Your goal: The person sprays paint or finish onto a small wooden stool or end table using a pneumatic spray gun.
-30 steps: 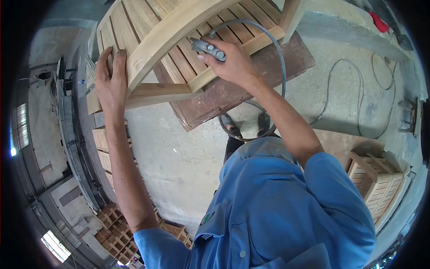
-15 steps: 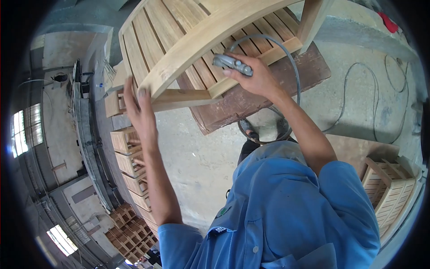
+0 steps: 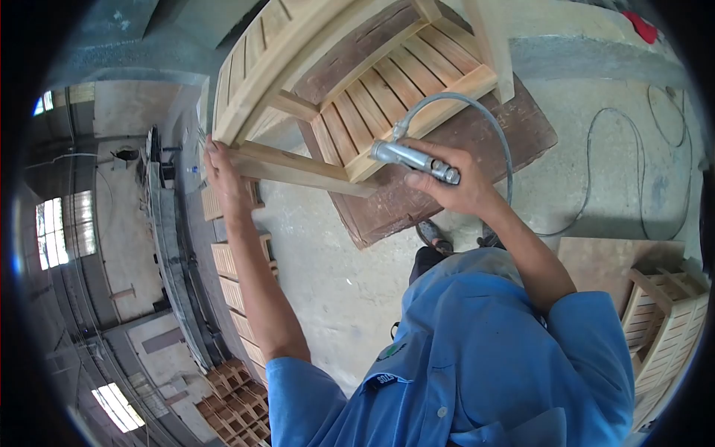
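Observation:
A slatted wooden table with a curved top edge and a lower slatted shelf stands tilted on a brown worn block. My left hand is closed around the table's left corner, where the top meets a leg. In my right hand is a silver air tool with a grey hose looping from its head. It is held in front of the shelf's near rail, fingers wrapped around its body.
More slatted wooden pieces line the left side, with a stack farther off. Slatted furniture and a flat board lie at right. A hose snakes over the concrete floor, and a red cloth lies on a ledge.
The table has tipped, so its top edge is farther up and more of the lower shelf shows. My right hand has moved down and right with the air tool.

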{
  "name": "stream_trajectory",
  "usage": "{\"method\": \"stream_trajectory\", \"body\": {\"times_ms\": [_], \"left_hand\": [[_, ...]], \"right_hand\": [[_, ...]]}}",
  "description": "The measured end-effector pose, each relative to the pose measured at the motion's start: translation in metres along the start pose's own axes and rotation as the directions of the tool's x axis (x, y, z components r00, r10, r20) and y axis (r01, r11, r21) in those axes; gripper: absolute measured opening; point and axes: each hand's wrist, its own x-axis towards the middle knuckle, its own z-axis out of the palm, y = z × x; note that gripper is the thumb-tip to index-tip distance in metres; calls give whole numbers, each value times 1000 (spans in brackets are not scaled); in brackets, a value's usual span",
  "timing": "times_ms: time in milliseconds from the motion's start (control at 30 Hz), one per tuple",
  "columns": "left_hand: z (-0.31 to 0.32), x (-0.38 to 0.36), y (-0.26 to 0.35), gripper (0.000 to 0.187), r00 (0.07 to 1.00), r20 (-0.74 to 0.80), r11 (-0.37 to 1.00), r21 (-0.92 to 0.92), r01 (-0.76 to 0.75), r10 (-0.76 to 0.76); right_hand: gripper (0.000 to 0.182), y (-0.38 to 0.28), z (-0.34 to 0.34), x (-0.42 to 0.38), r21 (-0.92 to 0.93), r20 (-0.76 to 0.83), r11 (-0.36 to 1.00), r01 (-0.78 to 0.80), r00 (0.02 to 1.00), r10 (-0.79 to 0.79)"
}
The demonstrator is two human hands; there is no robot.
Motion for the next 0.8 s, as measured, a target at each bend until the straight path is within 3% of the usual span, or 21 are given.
{"method": "stream_trajectory", "body": {"times_ms": [33, 100, 233, 367, 500, 567, 700, 733, 800], "left_hand": [[-4, 21, 5, 75, 1000, 11, 1000, -2, -13, 13], [-4, 49, 15, 79, 988, 30, 988, -36, 152, -151], [-4, 93, 25, 88, 967, 96, 971, -16, 238, -235], [-10, 137, 16, 89, 945, 202, 958, -74, 278, -259], [-14, 164, -29, 82, 951, 262, 945, -236, 228, -164], [-6, 165, -62, 74, 990, 135, 939, -343, 5, 44], [30, 122, -81, 57, 999, -31, 944, -327, -39, 30], [36, 116, -80, 57, 999, -9, 934, -355, -36, 35], [41, 109, -78, 46, 996, -28, 965, -252, 71, -81]], "right_hand": [[50, 1, 3, 1, 9, -38, 986, 165, 986, -165], [49, -13, 2, 4, -6, -8, 993, 122, 992, -122], [49, -36, 5, 26, -24, -51, 972, 233, 971, -234], [49, -46, 21, 56, -108, -101, 922, 373, 918, -383], [49, -72, 42, 75, -75, -149, 908, 413, 895, -419], [50, -67, 59, 86, -134, -228, 870, 474, 840, -492], [53, -68, 82, 96, -238, -159, 825, 514, 817, -555], [54, -73, 84, 96, -209, -95, 862, 461, 868, -487], [53, -83, 88, 102, -268, -134, 834, 482, 839, -528]]}}
